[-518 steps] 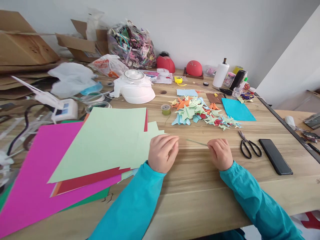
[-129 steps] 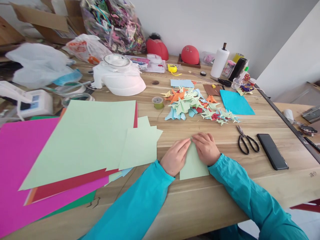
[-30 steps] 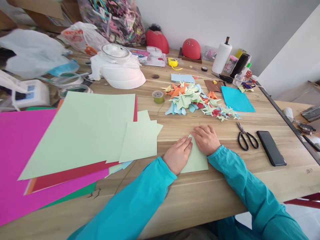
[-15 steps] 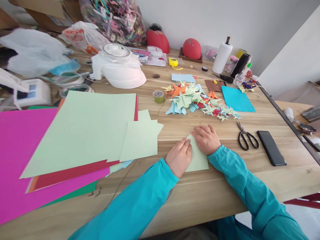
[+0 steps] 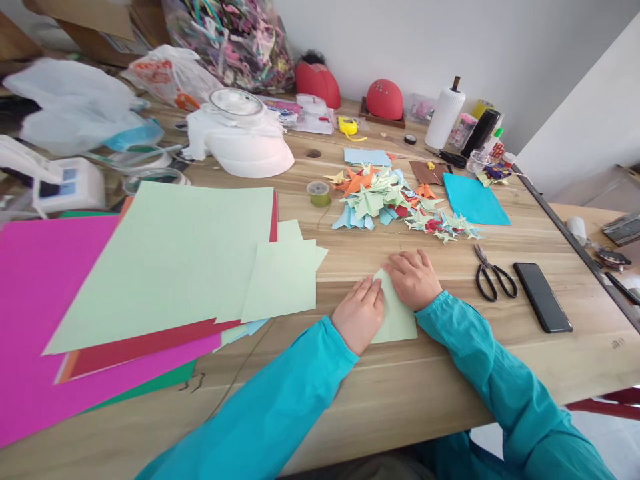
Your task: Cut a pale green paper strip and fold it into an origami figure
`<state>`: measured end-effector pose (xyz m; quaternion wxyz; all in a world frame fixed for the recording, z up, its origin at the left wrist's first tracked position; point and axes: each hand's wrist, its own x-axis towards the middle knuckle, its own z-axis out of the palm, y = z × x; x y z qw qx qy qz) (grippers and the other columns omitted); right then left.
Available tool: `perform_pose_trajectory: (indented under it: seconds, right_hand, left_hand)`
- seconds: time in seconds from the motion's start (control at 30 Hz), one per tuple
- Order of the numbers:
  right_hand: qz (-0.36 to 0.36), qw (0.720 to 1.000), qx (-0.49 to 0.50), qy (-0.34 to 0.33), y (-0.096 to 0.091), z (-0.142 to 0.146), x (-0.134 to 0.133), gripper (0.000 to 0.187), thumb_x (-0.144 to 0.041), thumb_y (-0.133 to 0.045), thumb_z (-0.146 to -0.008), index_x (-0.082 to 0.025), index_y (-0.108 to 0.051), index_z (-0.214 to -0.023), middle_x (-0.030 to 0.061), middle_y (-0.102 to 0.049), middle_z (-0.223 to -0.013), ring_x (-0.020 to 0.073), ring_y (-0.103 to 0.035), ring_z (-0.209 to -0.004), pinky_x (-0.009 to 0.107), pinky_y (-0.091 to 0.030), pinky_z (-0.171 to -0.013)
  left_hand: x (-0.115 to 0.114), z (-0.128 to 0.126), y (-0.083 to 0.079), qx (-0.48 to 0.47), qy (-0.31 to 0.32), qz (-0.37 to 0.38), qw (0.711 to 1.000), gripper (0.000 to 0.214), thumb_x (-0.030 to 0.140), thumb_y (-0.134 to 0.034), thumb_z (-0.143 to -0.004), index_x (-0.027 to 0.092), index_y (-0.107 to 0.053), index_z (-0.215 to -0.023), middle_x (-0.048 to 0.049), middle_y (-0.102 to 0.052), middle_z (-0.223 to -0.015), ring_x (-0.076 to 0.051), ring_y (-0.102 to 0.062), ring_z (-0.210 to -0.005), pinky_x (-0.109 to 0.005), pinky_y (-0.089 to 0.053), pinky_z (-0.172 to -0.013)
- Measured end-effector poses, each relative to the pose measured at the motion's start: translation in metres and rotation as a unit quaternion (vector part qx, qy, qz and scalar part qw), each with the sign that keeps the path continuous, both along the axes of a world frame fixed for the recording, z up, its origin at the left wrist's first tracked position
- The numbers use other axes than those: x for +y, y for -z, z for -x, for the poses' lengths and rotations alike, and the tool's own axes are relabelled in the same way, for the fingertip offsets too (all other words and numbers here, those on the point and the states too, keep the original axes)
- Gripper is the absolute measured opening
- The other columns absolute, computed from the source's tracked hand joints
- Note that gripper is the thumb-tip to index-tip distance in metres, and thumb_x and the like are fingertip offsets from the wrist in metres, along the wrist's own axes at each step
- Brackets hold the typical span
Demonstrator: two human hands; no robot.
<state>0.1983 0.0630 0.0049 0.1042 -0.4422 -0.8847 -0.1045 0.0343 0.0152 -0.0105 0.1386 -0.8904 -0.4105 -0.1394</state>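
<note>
A small sheet of pale green paper [image 5: 395, 325] lies on the wooden table in front of me, its top end under my fingers. My left hand [image 5: 359, 313] presses on the paper's left edge, fingers together and bent. At the upper right edge, my right hand [image 5: 414, 280] is closed on it, fingertips curled near the top. Any fold under the fingers is hidden. Farther back is a heap of folded paper stars [image 5: 373, 200] in green, orange, blue and red. Left of my hands, a square green sheet [image 5: 283, 280] rests on a larger green sheet [image 5: 170, 260].
Black-handled scissors [image 5: 495, 277] and a phone [image 5: 543, 297] lie to the right. Behind are a spool [image 5: 319, 193], a turquoise sheet [image 5: 477, 199], a yellow tape measure [image 5: 347, 125] and a white cap [image 5: 245, 143]. Magenta paper [image 5: 40, 320] covers the left side.
Both hands stay in nearly the same place on the green paper. The view has shifted very slightly; nothing else visibly moves.
</note>
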Motion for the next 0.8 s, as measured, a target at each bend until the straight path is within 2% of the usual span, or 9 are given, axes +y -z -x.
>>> perform_pose_trajectory:
  seconds: [0.2,0.47,0.57,0.8]
  right_hand:
    - [-0.010,1.000,-0.010,-0.003,-0.0014,0.0001,0.0002,0.030,-0.021,-0.034,-0.090,-0.023,-0.056,-0.111,0.0066,-0.056,-0.118,0.0238,-0.042,-0.110,0.051,-0.019,-0.097]
    - [-0.021,1.000,-0.021,-0.008,-0.0008,0.0002,0.0003,0.030,-0.021,-0.033,-0.091,-0.022,-0.056,-0.110,0.0071,-0.055,-0.119,0.0246,-0.042,-0.110,0.052,-0.018,-0.097]
    - [-0.021,1.000,-0.021,-0.009,0.0000,0.0001,0.0003,0.029,-0.020,-0.035,-0.090,-0.021,-0.056,-0.111,0.0082,-0.055,-0.119,0.0246,-0.042,-0.110,0.052,-0.018,-0.097]
    - [-0.019,1.000,-0.018,-0.009,-0.0004,0.0002,0.0004,0.029,-0.020,-0.035,-0.090,-0.021,-0.055,-0.111,0.0089,-0.055,-0.118,0.0238,-0.042,-0.110,0.052,-0.018,-0.097]
  left_hand:
    - [0.0002,0.0012,0.0028,-0.028,0.004,0.034,0.999,0.036,0.003,-0.031,-0.083,0.005,-0.061,-0.103,-0.0191,-0.058,-0.115,-0.027,-0.050,-0.113,-0.042,-0.043,-0.094]
    - [-0.0013,-0.0013,0.0005,-0.022,0.006,0.036,0.999,0.036,0.005,-0.031,-0.082,0.001,-0.060,-0.103,-0.0212,-0.057,-0.115,-0.030,-0.051,-0.111,-0.042,-0.043,-0.093]
    - [-0.0020,-0.0020,-0.0008,-0.016,-0.004,0.045,0.999,0.037,0.005,-0.031,-0.082,0.003,-0.059,-0.105,-0.0199,-0.056,-0.117,-0.029,-0.050,-0.113,-0.042,-0.042,-0.094]
    - [-0.0027,-0.0028,-0.0013,-0.024,-0.011,0.022,0.999,0.034,0.008,-0.031,-0.083,0.005,-0.059,-0.103,-0.0205,-0.056,-0.118,-0.027,-0.052,-0.111,-0.043,-0.042,-0.094]
